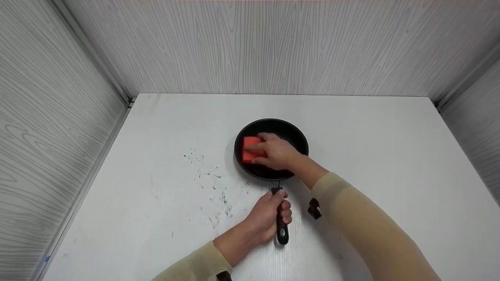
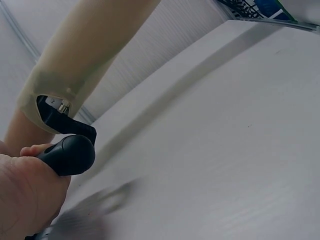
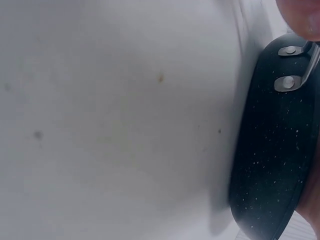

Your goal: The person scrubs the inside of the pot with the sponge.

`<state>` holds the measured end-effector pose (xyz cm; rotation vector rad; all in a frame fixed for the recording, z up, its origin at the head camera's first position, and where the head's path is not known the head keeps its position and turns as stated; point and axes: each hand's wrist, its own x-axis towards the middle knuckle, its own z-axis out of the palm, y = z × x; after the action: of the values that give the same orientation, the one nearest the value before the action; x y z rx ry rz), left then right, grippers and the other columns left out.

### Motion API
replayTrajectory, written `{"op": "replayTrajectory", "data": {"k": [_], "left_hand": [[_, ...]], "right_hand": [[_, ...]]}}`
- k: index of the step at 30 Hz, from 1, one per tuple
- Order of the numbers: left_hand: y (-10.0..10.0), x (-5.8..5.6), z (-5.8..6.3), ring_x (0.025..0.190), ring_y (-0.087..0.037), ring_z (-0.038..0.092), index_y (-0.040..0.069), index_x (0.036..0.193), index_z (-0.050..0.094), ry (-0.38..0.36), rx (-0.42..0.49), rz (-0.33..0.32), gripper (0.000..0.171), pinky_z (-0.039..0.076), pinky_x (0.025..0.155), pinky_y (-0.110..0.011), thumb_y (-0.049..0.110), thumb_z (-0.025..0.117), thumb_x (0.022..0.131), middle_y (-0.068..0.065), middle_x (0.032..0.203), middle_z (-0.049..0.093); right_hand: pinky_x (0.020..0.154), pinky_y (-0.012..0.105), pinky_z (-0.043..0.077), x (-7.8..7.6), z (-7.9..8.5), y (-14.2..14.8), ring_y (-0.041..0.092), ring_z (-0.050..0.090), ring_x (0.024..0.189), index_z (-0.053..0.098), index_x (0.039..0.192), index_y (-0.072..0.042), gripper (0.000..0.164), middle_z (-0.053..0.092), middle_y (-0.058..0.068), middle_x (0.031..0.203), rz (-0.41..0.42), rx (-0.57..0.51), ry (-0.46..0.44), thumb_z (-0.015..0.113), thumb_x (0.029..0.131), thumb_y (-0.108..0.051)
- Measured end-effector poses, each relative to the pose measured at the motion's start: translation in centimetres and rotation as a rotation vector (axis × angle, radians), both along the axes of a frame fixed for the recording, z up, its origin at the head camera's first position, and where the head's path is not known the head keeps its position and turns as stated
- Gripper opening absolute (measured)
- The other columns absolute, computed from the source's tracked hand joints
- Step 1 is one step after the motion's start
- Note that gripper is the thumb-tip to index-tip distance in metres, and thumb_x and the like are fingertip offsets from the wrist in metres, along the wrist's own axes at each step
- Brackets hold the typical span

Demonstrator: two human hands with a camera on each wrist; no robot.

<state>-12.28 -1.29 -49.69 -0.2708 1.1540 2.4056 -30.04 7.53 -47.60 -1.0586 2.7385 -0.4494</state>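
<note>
A black frying pan (image 1: 291, 134) sits near the middle of the white table, its handle (image 1: 283, 234) pointing toward the person. The left hand (image 1: 267, 218) grips that handle, thumb along the top and fingers wrapped round it. In the left wrist view the rounded handle end (image 2: 75, 155) sticks out past the left hand (image 2: 30, 195). Inside the pan, the right hand (image 1: 277, 152) holds a red-orange sponge (image 1: 250, 156) against the left part of the pan, fingers spread over it. The right wrist view shows the pan's speckled outer wall (image 3: 270, 145) and riveted bracket (image 3: 289, 83).
Dark specks and smudges (image 1: 224, 201) are scattered on the white table (image 1: 371, 136) left of the pan. Pale wood-grain panels (image 1: 242, 47) stand behind and on both sides. Something dark, blue and green (image 2: 267, 9) shows beyond the table edge in the left wrist view.
</note>
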Motion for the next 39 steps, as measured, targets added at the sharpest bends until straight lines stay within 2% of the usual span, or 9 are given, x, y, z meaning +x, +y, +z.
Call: {"op": "replayTrajectory", "data": {"k": [10,18,26,33,39], "left_hand": [[0.1,0.2,0.0,0.063,-0.009,0.036,0.008,0.107,0.045,0.007,-0.005,0.019,0.012,0.034,0.057,-0.022,0.016,0.041,0.116,0.000,0.077,0.042],[0.0,0.3,0.0,0.063,-0.010,0.036,0.007,0.108,0.044,0.003,-0.009,0.023,0.012,0.034,0.057,-0.023,0.017,0.042,0.116,0.000,0.078,0.042],[0.1,0.3,0.0,0.062,-0.009,0.036,0.007,0.108,0.046,0.006,-0.016,0.032,0.012,0.033,0.056,-0.022,0.016,0.043,0.116,0.000,0.077,0.042],[0.1,0.4,0.1,0.063,-0.010,0.037,0.007,0.109,0.046,0.006,-0.030,0.030,0.013,0.033,0.057,-0.023,0.017,0.044,0.116,0.000,0.077,0.043],[0.0,0.4,0.2,0.064,-0.010,0.037,0.007,0.110,0.046,-0.001,-0.039,0.025,0.013,0.035,0.058,-0.023,0.019,0.044,0.116,0.000,0.078,0.043]], "right_hand": [[0.122,0.052,0.035,-0.5,0.3,0.4,0.041,0.036,0.152,0.060,0.151,-0.031,0.049,0.039,0.025,0.162,0.055,0.105,0.113,0.068,0.105,-0.045],[0.123,0.053,0.033,-0.9,0.4,0.8,0.042,0.036,0.152,0.058,0.153,-0.033,0.050,0.039,0.025,0.163,0.027,0.140,0.130,0.066,0.106,-0.045],[0.120,0.055,0.037,-1.3,0.4,1.4,0.042,0.038,0.150,0.058,0.152,-0.034,0.049,0.041,0.025,0.161,-0.012,0.146,0.156,0.066,0.106,-0.045],[0.122,0.053,0.035,-1.5,0.6,2.0,0.044,0.039,0.149,0.059,0.152,-0.033,0.048,0.042,0.027,0.159,-0.027,0.164,0.180,0.066,0.106,-0.044],[0.119,0.052,0.038,-1.6,0.8,2.3,0.045,0.044,0.143,0.058,0.152,-0.033,0.049,0.044,0.029,0.155,-0.035,0.195,0.192,0.066,0.106,-0.045]]}}
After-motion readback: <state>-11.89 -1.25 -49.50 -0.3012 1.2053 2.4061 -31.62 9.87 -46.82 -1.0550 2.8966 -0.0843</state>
